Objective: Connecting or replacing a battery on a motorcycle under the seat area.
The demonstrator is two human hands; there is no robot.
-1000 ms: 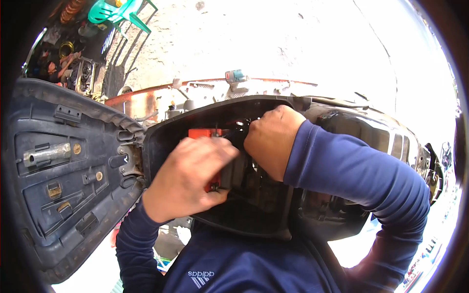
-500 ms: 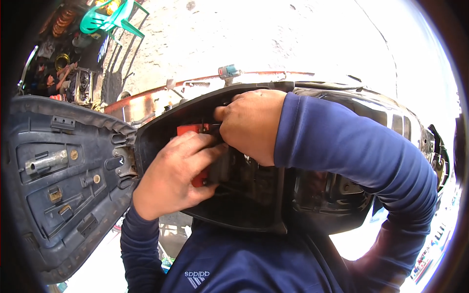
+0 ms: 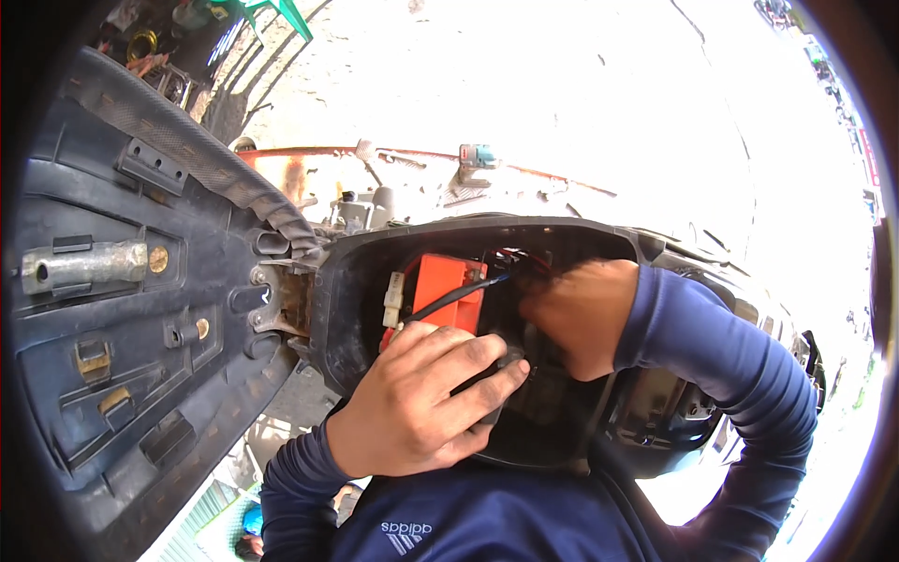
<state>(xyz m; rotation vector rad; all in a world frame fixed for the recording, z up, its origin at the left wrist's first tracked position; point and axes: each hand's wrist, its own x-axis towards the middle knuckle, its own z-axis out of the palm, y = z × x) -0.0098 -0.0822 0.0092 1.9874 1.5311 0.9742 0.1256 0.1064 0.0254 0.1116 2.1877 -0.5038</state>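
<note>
An open under-seat compartment [image 3: 337, 314] of a motorbike lies before me, with a red battery [image 3: 438, 274] inside it. Across the battery runs a black sleeved cable [image 3: 454, 296], and a white connector [image 3: 393, 298] sits at its left. My left hand [image 3: 421, 398] is over the compartment's near side, fingers curled around a small dark part whose kind I cannot make out. Deeper in, to the right of the battery, my right hand [image 3: 585, 314] reaches down near thin wires [image 3: 524, 258]. Its fingers are smeared by motion and partly in shadow.
The raised seat [image 3: 122, 309] fills the left side, its underside showing, hinged to the compartment. Beyond the bike, a teal-and-black power tool [image 3: 478, 157] and other tools lie along a rusty-edged surface [image 3: 281, 169]. A green plastic chair [image 3: 286, 17] stands at upper left.
My view has shifted closer to the seat. My left hand has come off the battery toward me, exposing its red top and the cable. My right hand has moved right, away from the battery.
</note>
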